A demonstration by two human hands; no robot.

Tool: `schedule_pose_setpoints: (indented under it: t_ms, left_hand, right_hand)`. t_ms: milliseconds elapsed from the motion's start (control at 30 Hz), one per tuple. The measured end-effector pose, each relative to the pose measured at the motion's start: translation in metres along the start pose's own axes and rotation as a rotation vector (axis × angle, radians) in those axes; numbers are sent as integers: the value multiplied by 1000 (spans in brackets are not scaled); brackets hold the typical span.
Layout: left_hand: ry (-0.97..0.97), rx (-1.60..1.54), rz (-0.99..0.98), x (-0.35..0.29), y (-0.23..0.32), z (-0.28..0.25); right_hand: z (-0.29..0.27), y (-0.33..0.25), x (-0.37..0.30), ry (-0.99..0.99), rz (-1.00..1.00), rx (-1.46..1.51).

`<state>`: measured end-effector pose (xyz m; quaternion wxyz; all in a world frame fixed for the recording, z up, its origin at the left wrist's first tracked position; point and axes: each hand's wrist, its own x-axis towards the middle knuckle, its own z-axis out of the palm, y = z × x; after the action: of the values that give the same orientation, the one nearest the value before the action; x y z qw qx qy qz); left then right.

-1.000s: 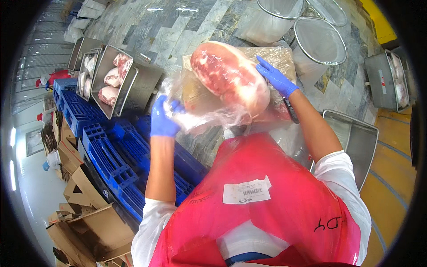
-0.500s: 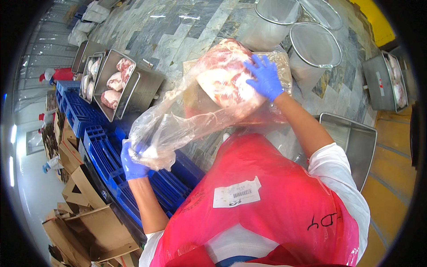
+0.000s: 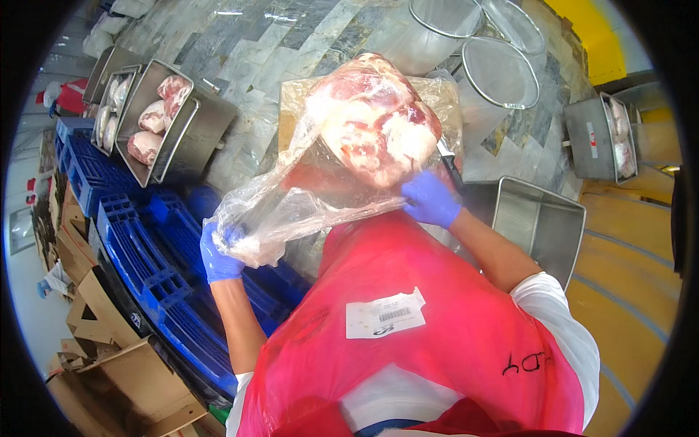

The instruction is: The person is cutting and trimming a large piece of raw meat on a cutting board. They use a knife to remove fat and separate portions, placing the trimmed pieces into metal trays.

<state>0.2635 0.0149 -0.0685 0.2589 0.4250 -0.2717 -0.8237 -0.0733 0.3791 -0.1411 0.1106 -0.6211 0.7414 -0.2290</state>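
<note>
A large raw cut of meat (image 3: pixel 378 124) lies on a plastic-lined cardboard box (image 3: pixel 289 109) before me. Clear plastic film (image 3: pixel 287 211) stretches from beneath the meat toward my left side. My left hand (image 3: pixel 220 255), in a blue glove, is closed around the film's bunched end. Near the meat's lower right edge, my right hand (image 3: pixel 432 200), also gloved in blue, pinches the film's near edge. Just beyond it a knife (image 3: pixel 449 164) with a dark handle rests beside the meat. Its blade is partly hidden.
Blue pallets (image 3: pixel 153 255) and cardboard boxes (image 3: pixel 131 393) stand at left. Beyond them, a metal bin (image 3: pixel 196 131) holds several meat pieces. Round-rimmed bag holders (image 3: pixel 502 73) stand far right. An open metal bin (image 3: pixel 542 226) sits by my right arm; another bin (image 3: pixel 586 138) is farther right.
My right hand has come off the meat's right side and moved nearer to me, onto the film's edge. More meat shows, and the knife is now visible. My left hand keeps its hold.
</note>
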Motion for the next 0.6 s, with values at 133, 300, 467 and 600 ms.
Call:
schedule_pose_setpoints:
  t_ms: [133,300,467,600]
  left_hand:
    - [90,-78,-15,-17,1,-5]
    - [117,-170,35,-8,-6,-31]
    - [57,-181,-35,6,-9,-38]
    - [88,-231,13,3,-18,-53]
  right_hand:
    - [-34,-23,16,60,240,225]
    - [-37,59,79,375,531,-86]
    - [-41,108,98,200,631,-140]
    - [-57,127,42,297,797,-253]
